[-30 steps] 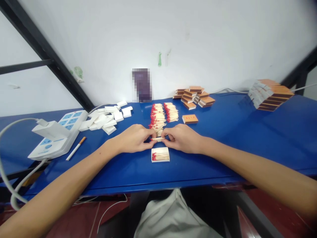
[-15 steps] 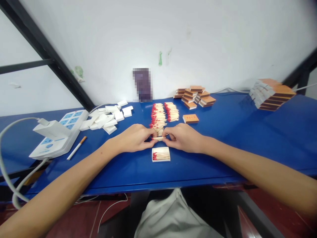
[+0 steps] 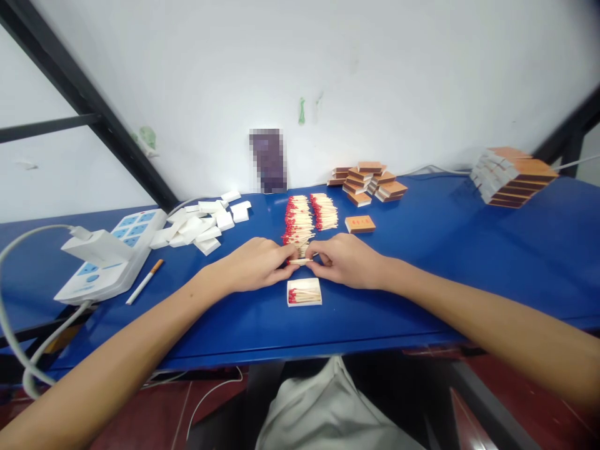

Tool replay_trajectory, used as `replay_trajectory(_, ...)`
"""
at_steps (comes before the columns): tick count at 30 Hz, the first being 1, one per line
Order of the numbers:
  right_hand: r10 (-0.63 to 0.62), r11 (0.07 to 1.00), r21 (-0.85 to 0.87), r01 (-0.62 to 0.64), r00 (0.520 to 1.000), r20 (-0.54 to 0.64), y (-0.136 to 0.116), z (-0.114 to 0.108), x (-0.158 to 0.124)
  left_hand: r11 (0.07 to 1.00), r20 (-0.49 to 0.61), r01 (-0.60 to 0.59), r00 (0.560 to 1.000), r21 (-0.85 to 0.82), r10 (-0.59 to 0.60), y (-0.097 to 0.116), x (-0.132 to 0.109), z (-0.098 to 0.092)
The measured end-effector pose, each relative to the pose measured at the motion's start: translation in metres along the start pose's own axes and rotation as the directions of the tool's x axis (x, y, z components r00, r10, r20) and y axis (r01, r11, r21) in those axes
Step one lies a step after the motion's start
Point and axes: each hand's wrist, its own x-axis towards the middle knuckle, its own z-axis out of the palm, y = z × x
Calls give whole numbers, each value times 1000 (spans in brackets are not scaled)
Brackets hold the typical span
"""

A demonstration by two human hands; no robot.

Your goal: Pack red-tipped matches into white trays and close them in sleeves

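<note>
Between my two hands lies a small bundle of matches, pinched at both ends. My left hand grips the red-headed end with thumb and forefinger, and my right hand grips the plain end. Just behind the fingers, a long pile of red-headed matches lies on the blue table, with a smaller pile to its right. Right in front of my hands sits a white matchbox tray, partly filled with matches, heads to the left.
White trays lie heaped at left, near a power strip and a cigarette-like stick. Orange matchboxes are piled behind, one matchbox apart. A matchbox stack stands far right. A pixelated dark object leans on the wall.
Very little differs. My left hand has dropped slightly, and both hands still pinch the matches above the tray. The view has shifted a touch.
</note>
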Motion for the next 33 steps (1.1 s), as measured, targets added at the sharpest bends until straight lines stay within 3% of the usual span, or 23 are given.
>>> replay_trajectory(33, -4, 1000, -7, 4, 1000, -13, 1, -2, 0, 989, -39, -35, 998, 144, 41, 2, -1, -1)
